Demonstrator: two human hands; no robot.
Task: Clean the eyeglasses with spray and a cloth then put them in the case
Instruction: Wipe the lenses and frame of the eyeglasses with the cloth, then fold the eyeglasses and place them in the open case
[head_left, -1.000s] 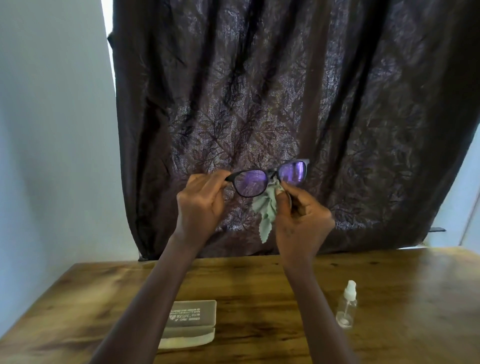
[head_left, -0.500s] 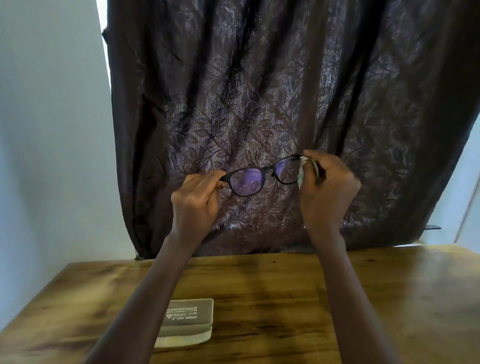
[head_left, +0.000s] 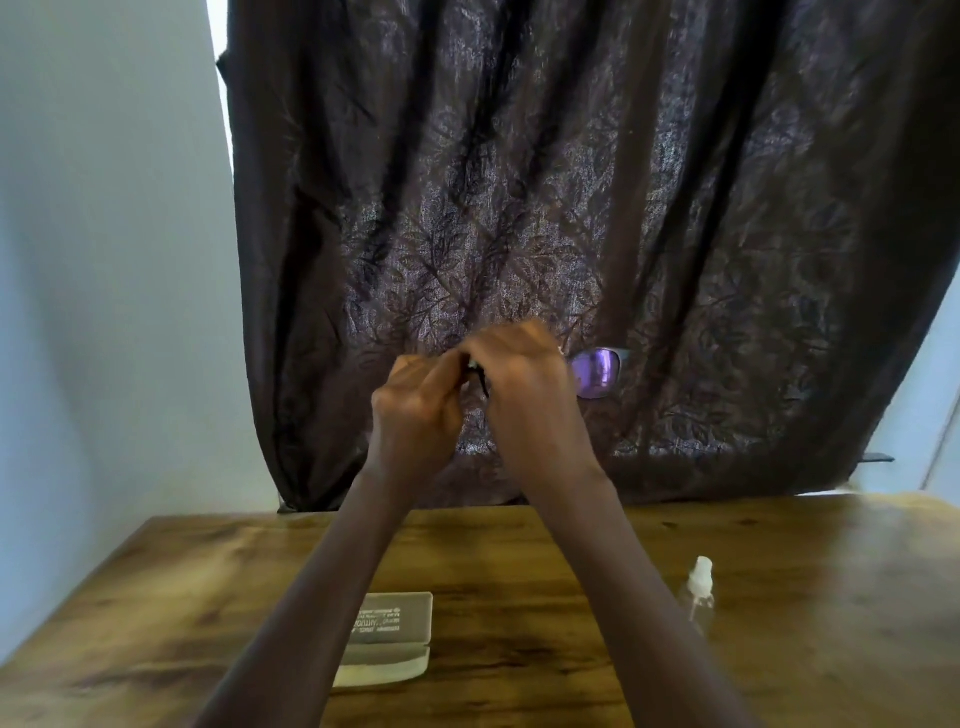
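I hold the dark-framed eyeglasses (head_left: 597, 372) up in front of the curtain. Only the right lens, tinted purple, shows; the left lens is hidden behind my hands. My left hand (head_left: 415, 410) grips the left end of the frame. My right hand (head_left: 524, 384) is closed over the left lens, and a sliver of the pale cloth (head_left: 471, 367) shows between my fingers. The grey eyeglass case (head_left: 389, 634) lies open on the wooden table (head_left: 519, 597), below my left forearm. The small clear spray bottle (head_left: 698, 587) stands on the table to the right of my right forearm.
A dark patterned curtain (head_left: 571, 208) hangs behind the table. A pale wall (head_left: 104, 260) is at the left, and a bright gap with a window frame is at the far right.
My right hand with the cloth has moved from the right lens across to the left lens, next to my left hand. The right lens is now uncovered.
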